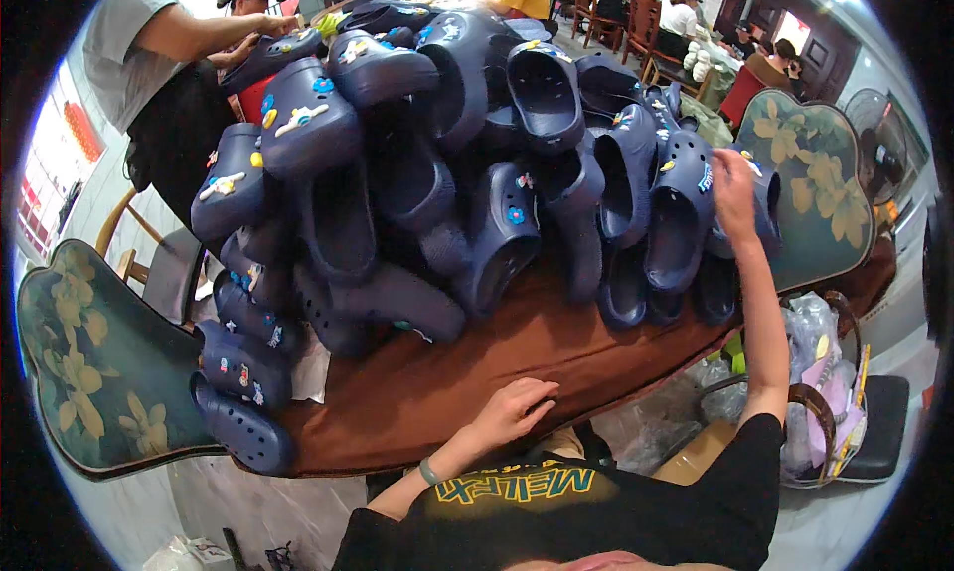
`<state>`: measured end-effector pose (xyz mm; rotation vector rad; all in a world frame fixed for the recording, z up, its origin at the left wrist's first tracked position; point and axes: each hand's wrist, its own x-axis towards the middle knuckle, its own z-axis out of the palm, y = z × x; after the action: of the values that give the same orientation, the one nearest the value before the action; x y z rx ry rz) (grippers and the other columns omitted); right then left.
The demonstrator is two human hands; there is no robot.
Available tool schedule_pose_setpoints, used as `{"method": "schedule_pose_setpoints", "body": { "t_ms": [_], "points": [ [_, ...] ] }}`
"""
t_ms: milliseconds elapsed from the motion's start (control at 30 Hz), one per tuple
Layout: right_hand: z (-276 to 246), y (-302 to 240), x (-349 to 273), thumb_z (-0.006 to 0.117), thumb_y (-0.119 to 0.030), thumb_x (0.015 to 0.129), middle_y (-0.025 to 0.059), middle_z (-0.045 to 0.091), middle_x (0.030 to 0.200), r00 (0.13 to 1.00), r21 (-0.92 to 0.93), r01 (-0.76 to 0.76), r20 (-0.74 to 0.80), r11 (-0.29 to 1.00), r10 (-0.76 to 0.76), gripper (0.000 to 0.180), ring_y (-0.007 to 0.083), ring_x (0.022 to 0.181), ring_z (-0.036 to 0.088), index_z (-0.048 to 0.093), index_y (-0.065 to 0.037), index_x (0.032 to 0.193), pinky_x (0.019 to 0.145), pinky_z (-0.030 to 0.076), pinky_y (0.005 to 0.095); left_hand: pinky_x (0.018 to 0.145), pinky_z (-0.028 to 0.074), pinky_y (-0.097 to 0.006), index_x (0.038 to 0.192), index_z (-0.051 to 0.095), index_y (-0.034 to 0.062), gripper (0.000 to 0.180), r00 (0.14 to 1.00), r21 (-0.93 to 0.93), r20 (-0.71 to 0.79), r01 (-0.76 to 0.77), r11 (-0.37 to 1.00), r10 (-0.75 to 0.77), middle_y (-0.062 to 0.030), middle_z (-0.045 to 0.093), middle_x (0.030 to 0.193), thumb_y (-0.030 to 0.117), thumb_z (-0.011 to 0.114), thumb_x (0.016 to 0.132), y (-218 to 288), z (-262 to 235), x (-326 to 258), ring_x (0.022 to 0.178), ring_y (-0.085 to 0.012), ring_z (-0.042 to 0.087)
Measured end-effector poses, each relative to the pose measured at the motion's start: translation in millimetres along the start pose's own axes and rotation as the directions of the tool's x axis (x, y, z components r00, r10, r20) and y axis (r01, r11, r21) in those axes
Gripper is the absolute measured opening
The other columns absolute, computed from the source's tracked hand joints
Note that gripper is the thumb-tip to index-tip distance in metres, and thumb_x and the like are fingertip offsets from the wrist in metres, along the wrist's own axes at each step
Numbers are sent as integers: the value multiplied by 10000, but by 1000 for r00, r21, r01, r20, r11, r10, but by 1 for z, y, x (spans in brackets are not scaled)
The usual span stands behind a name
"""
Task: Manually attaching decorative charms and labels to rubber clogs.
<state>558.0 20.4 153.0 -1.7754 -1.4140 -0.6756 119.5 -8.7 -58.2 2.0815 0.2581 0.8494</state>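
Observation:
A big heap of dark blue clogs (427, 163) with small coloured charms covers a brown table (467, 372). My right hand (733, 188) reaches far out to the heap's right side and rests on a clog (686, 208) there, fingers curled over its top. My left hand (512, 410) lies flat on the bare table edge close to my body, fingers spread, holding nothing. A green band sits on my left wrist.
Teal chair backs with yellow flowers stand at the left (94, 362) and right (815, 188). A person in a grey shirt (149, 44) handles clogs at the far left. More people sit at tables behind. Plastic bags (810, 362) and a fan (874, 149) are at the right.

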Motion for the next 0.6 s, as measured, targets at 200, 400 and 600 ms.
{"method": "schedule_pose_setpoints", "body": {
  "t_ms": [200,400,600],
  "points": [
    [99,-120,54,441,-560,937,212,625,1148,834,242,-288,539,927,118,623,349,1107,581,594,-1,1165,948,415,403,820,518,-383,1128,616,17,272,1000,-12,-17,-18,1000,18,-130,661,1019,91,651,869,-3,-1,-6,961,-307,633],
    [186,-119,92,667,-373,828,195,643,1114,732,438,-619,622,652,278,652,276,1027,608,512,104,1245,894,445,352,811,521,-384,1113,622,20,256,999,-40,-10,-53,998,53,-130,658,1019,94,651,869,-4,0,0,966,-305,630],
    [161,-132,72,672,-151,829,143,587,1206,768,765,-602,476,229,428,619,196,1036,585,430,56,1360,870,458,309,814,522,-386,1092,627,23,240,1000,-33,3,-25,999,25,-133,652,1015,97,653,866,-5,-2,-5,966,-313,627]
  ]
}}
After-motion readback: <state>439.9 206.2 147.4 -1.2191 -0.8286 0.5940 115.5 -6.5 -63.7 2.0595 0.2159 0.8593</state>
